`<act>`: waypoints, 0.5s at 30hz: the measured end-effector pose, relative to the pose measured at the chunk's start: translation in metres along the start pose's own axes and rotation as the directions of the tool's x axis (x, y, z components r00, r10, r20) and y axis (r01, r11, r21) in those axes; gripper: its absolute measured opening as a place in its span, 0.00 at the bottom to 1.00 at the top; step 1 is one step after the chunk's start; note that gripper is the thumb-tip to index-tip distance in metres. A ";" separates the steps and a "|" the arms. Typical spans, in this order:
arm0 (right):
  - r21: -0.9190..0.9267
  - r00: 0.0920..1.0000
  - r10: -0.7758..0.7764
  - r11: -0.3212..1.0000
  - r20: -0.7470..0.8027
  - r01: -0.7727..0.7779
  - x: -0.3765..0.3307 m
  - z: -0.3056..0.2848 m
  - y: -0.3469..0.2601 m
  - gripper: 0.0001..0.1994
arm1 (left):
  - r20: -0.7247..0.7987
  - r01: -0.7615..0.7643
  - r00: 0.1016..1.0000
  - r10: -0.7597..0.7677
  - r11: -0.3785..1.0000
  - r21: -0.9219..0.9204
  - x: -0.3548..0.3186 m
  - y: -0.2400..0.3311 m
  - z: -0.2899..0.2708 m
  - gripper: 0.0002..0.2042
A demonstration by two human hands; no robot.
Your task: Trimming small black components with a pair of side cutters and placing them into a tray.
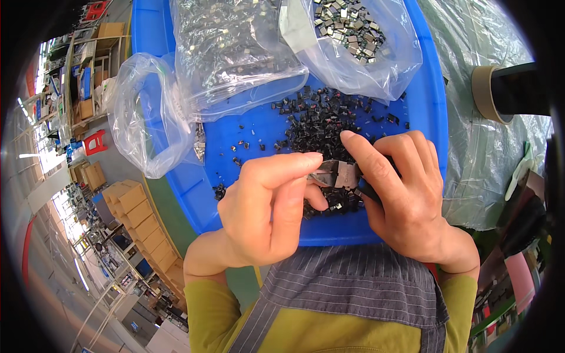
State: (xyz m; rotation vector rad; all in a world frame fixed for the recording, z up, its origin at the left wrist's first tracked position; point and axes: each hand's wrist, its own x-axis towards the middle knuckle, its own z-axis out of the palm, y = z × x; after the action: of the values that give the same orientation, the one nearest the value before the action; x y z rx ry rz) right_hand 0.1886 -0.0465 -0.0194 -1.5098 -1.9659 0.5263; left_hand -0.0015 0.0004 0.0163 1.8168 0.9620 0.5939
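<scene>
My left hand (263, 203) is closed, its thumb and bent forefinger at the left end of a small shiny metal piece (337, 175). On the other side of that piece, my right hand (406, 191) curls round a black-ended object (370, 192) whose kind I cannot make out; its forefinger is extended. Both hands hover over a heap of small black parts (318, 120) in a blue tray (226, 132). Beyond the heap lies an opened clear bag (400, 59) with many small silvery metal pieces (350, 29) inside.
Another clear bag (235, 47) of small parts lies at the tray's far left. A crumpled clear bag (132, 126) hangs over the left rim. Right of the tray are a tape roll (485, 94) and plastic sheeting (471, 170). Cardboard bins (141, 220) stand off to the left.
</scene>
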 end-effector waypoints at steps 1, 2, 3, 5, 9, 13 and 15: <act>0.002 1.000 0.003 1.000 0.008 -0.003 0.000 0.000 0.000 0.35 | 0.001 -0.001 1.000 0.001 1.000 0.000 0.000 -0.001 0.000 0.11; 0.005 1.000 0.006 1.000 0.017 -0.007 0.000 0.000 0.000 0.35 | 0.010 0.009 1.000 -0.009 1.000 -0.011 0.000 -0.001 -0.001 0.11; 0.004 1.000 0.008 1.000 0.016 -0.008 -0.001 0.000 0.000 0.35 | 0.018 0.019 1.000 -0.018 1.000 -0.021 0.000 -0.001 -0.001 0.11; -0.008 1.000 -0.013 1.000 0.013 0.013 -0.001 -0.001 0.001 0.36 | 0.028 0.025 0.999 -0.024 0.999 -0.032 0.000 -0.002 -0.001 0.11; -0.028 1.000 -0.019 0.999 0.011 0.020 -0.002 -0.001 0.002 0.36 | 0.057 0.039 0.998 -0.036 0.998 -0.041 0.003 -0.002 -0.002 0.11; -0.037 1.000 -0.023 0.999 0.017 0.023 -0.003 -0.001 0.002 0.36 | 0.040 0.012 0.999 -0.012 1.000 -0.003 -0.001 -0.003 0.000 0.11; -0.037 1.000 -0.021 0.999 0.024 0.022 -0.002 -0.001 0.002 0.36 | 0.000 -0.021 1.000 0.021 0.999 0.039 -0.002 -0.004 0.001 0.11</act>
State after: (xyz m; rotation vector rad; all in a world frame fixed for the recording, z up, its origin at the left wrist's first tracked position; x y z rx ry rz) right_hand 0.1908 -0.0484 -0.0201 -1.5101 -2.0179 0.5025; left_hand -0.0030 -0.0009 0.0122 1.8630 0.9619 0.5920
